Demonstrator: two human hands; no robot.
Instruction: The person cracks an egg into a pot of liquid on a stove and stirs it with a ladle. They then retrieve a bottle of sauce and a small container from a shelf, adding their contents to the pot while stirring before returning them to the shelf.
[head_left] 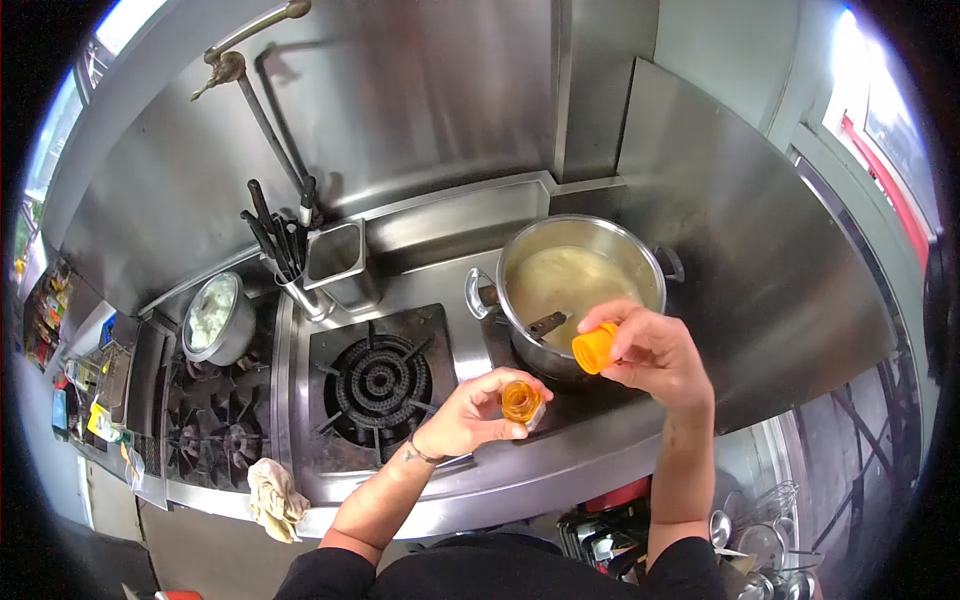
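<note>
My left hand (467, 415) is wrapped round a small amber jar (521, 402), whose open mouth faces up toward me. In my right hand (655, 355) is an orange cap (594, 349), pinched between thumb and fingers and apart from the jar. Just beyond my hands stands a large steel pot (508, 310) holding a cloudy, pale yellow liquid (570, 280). A dark-handled utensil (547, 324) leans at the pot's near rim; its lower end is hidden. What the jar contains is hard to make out.
Left of the pot is a black gas burner (380, 378). Behind it stand a rectangular steel container (338, 262) and a holder with several black-handled knives (285, 240). A pot with white contents (215, 318) sits farther left. A cloth (275, 495) hangs on the front edge.
</note>
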